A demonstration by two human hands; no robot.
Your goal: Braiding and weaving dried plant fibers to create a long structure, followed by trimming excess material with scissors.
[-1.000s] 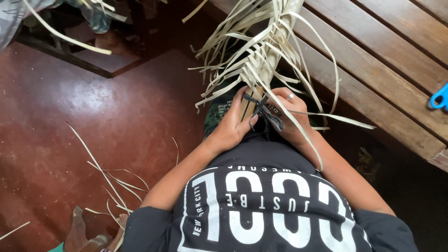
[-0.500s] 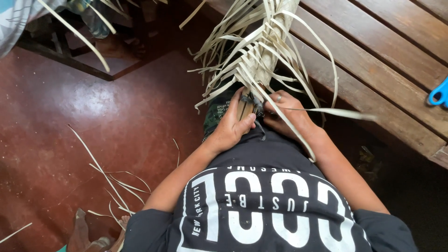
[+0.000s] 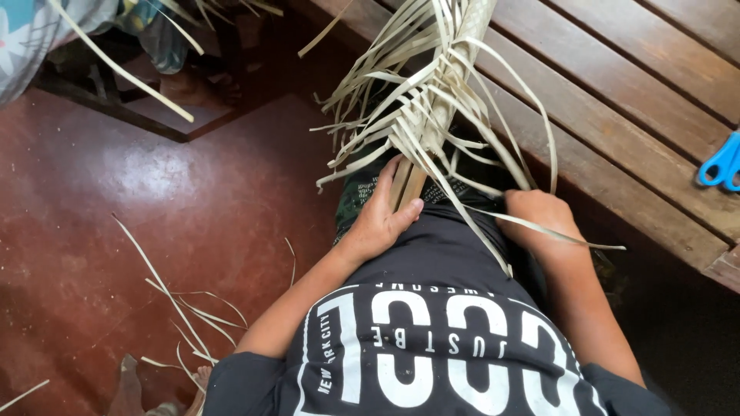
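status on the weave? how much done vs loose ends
Done: the upper length of the pale woven strip bundle looks plaited. In hand: the left hand has a grip on the brown sticks at its base; the right hand rests among loose strips. Left: many strip ends jut out unwoven.

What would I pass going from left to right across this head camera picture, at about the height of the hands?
Red floor → loose pale strips on the floor → left hand on the woven strip bundle → right hand → wooden slat bench → blue scissors.
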